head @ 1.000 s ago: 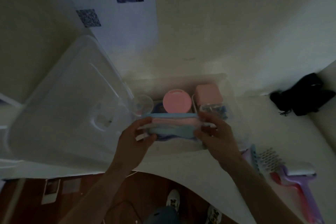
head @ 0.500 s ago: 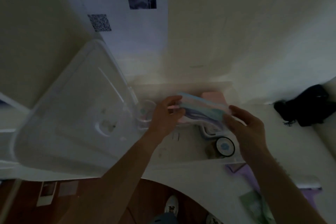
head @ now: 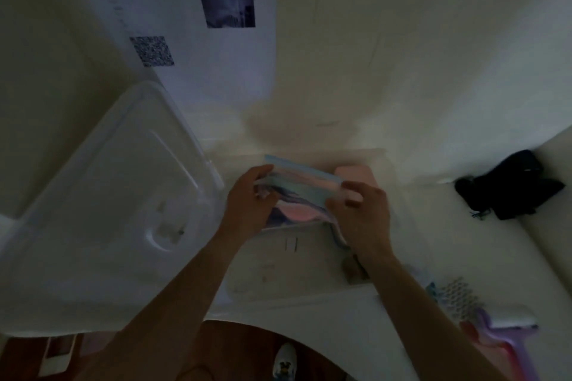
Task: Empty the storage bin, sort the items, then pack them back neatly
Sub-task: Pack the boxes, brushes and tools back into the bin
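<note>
While over the bin (head: 309, 284), both hands gripping a pouch (head: 301, 187): left hand (head: 249, 204) fingers curled on its left end, right hand (head: 359, 216) fingers pinching its right end. Lid (head: 108, 210) beside, left.

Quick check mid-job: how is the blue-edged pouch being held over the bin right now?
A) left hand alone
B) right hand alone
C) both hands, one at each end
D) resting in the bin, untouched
C: the left hand grips one end of the pouch and the right hand pinches the other, above the bin.
</note>
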Action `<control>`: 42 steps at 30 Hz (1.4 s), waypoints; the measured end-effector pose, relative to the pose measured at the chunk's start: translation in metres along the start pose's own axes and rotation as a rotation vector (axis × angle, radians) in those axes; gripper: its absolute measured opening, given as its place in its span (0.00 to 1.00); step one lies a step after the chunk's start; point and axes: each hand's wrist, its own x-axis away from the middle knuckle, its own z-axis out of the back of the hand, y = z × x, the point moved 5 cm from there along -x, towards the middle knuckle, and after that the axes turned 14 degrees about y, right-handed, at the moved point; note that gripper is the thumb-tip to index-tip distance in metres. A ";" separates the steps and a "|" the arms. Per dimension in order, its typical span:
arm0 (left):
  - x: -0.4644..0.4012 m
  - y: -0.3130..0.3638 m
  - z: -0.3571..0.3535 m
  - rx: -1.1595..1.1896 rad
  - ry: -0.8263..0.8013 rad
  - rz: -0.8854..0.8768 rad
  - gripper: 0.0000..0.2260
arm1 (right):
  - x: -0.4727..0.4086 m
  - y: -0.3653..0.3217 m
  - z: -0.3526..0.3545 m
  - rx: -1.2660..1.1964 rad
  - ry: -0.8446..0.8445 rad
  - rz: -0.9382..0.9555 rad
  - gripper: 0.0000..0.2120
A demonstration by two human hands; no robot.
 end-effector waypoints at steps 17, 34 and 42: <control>0.004 0.017 -0.216 -0.745 -0.507 -1.074 0.24 | -0.005 0.051 0.037 0.717 0.066 0.464 0.12; 0.226 0.149 -0.290 -0.363 -0.399 -0.975 0.17 | 0.006 0.232 0.271 0.417 0.341 -0.073 0.17; 0.318 0.021 -0.384 -0.851 -0.764 -0.245 0.22 | 0.040 0.382 0.271 0.745 -0.205 -0.436 0.29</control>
